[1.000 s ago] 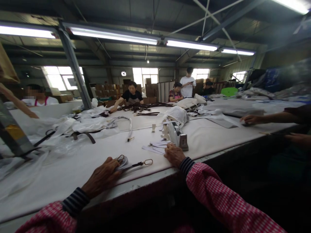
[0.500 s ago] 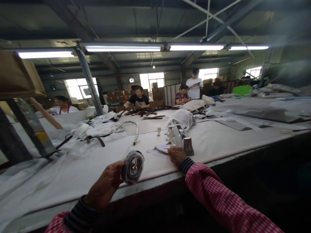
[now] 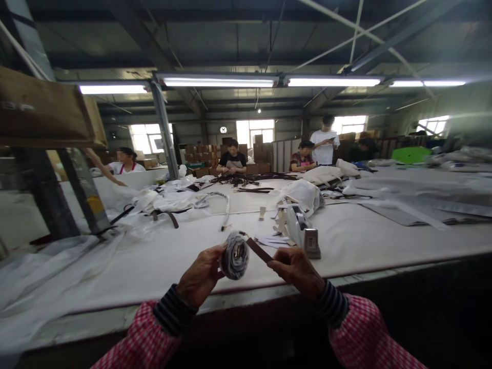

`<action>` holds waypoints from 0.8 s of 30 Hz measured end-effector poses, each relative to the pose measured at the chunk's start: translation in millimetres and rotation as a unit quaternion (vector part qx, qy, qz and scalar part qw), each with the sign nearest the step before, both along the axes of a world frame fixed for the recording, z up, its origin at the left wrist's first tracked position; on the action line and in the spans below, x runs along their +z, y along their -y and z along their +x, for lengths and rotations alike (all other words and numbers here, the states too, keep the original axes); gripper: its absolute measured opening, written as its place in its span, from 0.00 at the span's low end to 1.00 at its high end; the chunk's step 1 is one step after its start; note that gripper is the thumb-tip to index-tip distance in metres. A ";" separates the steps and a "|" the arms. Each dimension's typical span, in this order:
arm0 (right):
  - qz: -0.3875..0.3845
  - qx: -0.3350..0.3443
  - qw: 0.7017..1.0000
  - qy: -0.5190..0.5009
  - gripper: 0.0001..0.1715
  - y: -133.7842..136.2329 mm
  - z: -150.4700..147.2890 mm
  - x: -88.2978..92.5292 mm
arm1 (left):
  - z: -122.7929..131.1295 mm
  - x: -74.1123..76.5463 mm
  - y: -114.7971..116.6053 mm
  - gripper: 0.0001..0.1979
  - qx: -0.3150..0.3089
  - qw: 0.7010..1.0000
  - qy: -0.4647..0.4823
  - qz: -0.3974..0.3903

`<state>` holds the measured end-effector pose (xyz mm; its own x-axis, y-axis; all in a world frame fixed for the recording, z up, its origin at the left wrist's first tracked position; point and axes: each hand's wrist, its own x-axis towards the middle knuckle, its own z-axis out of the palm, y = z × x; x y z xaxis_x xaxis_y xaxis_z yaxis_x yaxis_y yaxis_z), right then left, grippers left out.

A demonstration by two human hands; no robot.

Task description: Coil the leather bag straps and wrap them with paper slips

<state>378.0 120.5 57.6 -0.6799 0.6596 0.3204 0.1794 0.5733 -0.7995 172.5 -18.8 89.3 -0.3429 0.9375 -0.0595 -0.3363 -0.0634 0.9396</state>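
Observation:
A coiled belt [image 3: 234, 256] in clear plastic, with a bit of gold-coloured metal at its centre, is gripped by my left hand [image 3: 202, 275] above the table's front edge. My right hand [image 3: 300, 267] pinches one end of a flat brown strip [image 3: 259, 249], which looks like card. The strip's far end points up and left to the coil's upper rim; whether they touch I cannot tell. Just beyond my right hand lie white paper strips [image 3: 273, 240]. A grey tape dispenser [image 3: 310, 241] stands to their right.
Across the white-covered table [image 3: 154, 266] are plastic wrap [image 3: 161, 197], a wrapped belt [image 3: 226, 210], a pile of dark belts [image 3: 246, 179] and a white bag [image 3: 302, 195]. A metal post [image 3: 82, 189] stands at left. Several people are around the table's far side.
My right hand has come away from the paper strips, bringing the brown strip beside the coil. My left hand still holds the coiled belt. The whole view has shifted.

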 end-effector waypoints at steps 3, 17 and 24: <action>-0.147 0.084 0.985 -0.029 0.15 15.0 0.1 -1.5 | 2.7 4.4 -1.9 0.17 -0.025 0.999 -0.027 0.009; -0.247 0.188 0.947 -0.082 0.23 29.8 -20.3 11.9 | 1.3 -1.6 0.1 0.17 -0.063 0.984 -0.163 -0.029; 0.112 0.020 0.980 -0.163 0.17 26.8 -17.5 -18.1 | -14.0 20.1 8.6 0.18 -0.053 0.985 -0.166 -0.018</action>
<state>360.5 93.7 39.5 -0.5418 0.5221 0.6587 -0.0908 0.7427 -0.6634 158.5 -27.4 109.4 -0.2491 0.9685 0.0052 -0.0132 -0.0088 0.9999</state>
